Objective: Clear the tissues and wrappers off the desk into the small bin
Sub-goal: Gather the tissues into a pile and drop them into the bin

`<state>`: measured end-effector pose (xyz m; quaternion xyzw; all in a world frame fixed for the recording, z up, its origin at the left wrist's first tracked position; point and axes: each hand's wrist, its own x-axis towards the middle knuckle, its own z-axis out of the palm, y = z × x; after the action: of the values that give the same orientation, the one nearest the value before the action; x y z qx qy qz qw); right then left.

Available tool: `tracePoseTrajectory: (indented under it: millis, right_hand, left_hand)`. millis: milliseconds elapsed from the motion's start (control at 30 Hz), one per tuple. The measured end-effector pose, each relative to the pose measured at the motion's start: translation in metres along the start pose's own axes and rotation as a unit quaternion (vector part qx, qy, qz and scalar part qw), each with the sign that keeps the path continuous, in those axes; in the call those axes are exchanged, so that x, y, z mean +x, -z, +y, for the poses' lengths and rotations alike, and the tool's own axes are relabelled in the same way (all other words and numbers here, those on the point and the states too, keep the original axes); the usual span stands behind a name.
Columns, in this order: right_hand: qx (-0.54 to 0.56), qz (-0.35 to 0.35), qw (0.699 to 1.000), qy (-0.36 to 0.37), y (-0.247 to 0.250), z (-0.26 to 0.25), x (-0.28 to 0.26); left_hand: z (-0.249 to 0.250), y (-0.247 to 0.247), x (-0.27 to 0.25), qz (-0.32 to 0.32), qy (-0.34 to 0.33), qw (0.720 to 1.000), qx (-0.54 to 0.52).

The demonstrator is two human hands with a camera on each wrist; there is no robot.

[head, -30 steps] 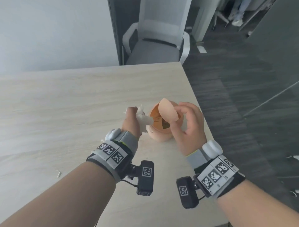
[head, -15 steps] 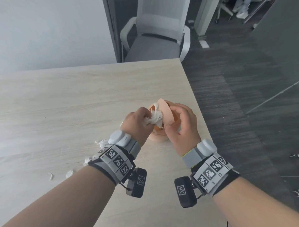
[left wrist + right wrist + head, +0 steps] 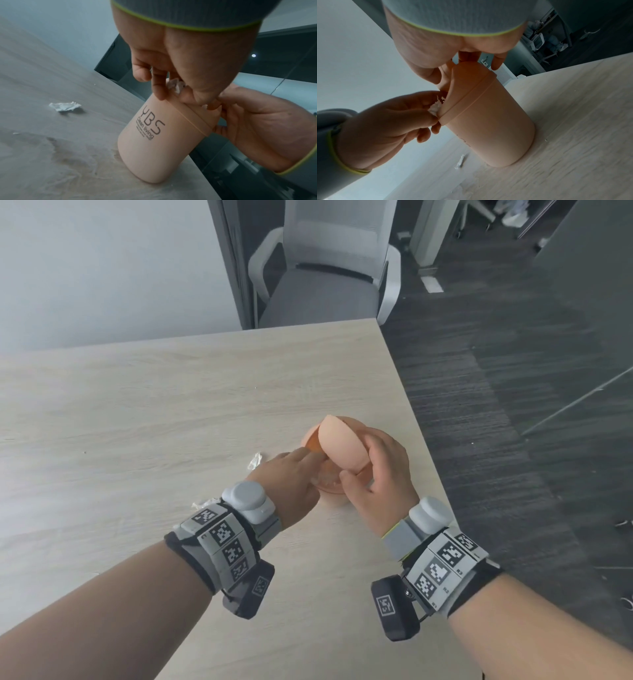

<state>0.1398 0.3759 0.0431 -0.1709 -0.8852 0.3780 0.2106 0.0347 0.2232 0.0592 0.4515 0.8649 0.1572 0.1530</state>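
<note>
a small peach bin (image 3: 337, 484) is stood on the pale wooden desk (image 3: 144, 412), close to its right edge. the bin's round flap lid (image 3: 342, 445) is tipped up on its edge, and it is held that way by the right hand (image 3: 380, 474), whose thumb and fingers are curled round the lid and the top rim. a crumpled white tissue (image 3: 176, 85) is pinched in the curled fingers of the left hand (image 3: 291, 477) and is pushed in at the bin's opening, right against the rim (only a small bit of it can be seen between the fingers). the way into the bin is partly blocked by the tipped lid, so the tissue is squeezed in beside it. black letters are printed on the bin's side.

a torn white scrap (image 3: 64, 106) is left on the desk to the left of the bin, near the left hand. a second scrap (image 3: 205, 504) is seen beside the left wrist band. beyond the far edge of the desk a grey office chair (image 3: 325, 268) is stood on the dark carpet (image 3: 513, 405).
</note>
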Motion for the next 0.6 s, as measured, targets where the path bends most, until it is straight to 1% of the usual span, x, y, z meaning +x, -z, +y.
tracePoseTrajectory:
  millis: [67, 133, 267, 333, 367, 400, 467, 533, 600]
  right_hand:
    - [0.006, -0.003, 1.000, 0.000, 0.001, 0.001, 0.000]
    - [0.005, -0.012, 1.000, 0.008, 0.001, 0.001, 0.002]
    - [0.004, -0.024, 1.000, 0.007, 0.001, 0.001, 0.003]
    - [0.002, -0.023, 1.000, 0.010, 0.001, 0.002, 0.004]
    - [0.003, -0.024, 1.000, 0.010, 0.001, 0.002, 0.004]
    - [0.003, -0.025, 1.000, 0.009, 0.001, 0.003, 0.005]
    - [0.002, -0.022, 1.000, 0.007, 0.001, 0.003, 0.005]
    - [0.001, -0.024, 1.000, 0.007, 0.001, 0.003, 0.004]
    - [0.000, -0.028, 1.000, 0.007, 0.001, 0.002, 0.002]
  left_hand:
    - [-0.006, 0.001, -0.006, 0.036, -0.037, 0.998, -0.031]
    - [-0.012, 0.000, -0.010, 0.088, -0.063, 0.991, -0.073]
    - [-0.015, -0.001, -0.009, 0.188, -0.020, 0.968, -0.164]
    - [-0.012, -0.001, -0.006, 0.203, -0.025, 0.962, -0.180]
    - [-0.010, -0.001, -0.006, 0.193, -0.044, 0.965, -0.172]
    - [-0.010, -0.002, -0.006, 0.170, -0.070, 0.972, -0.147]
    - [-0.010, -0.004, -0.006, 0.096, -0.110, 0.988, -0.042]
    - [-0.005, -0.002, -0.005, 0.010, -0.120, 0.990, 0.070]
    - [0.004, 0.003, 0.002, -0.060, -0.108, 0.983, 0.137]
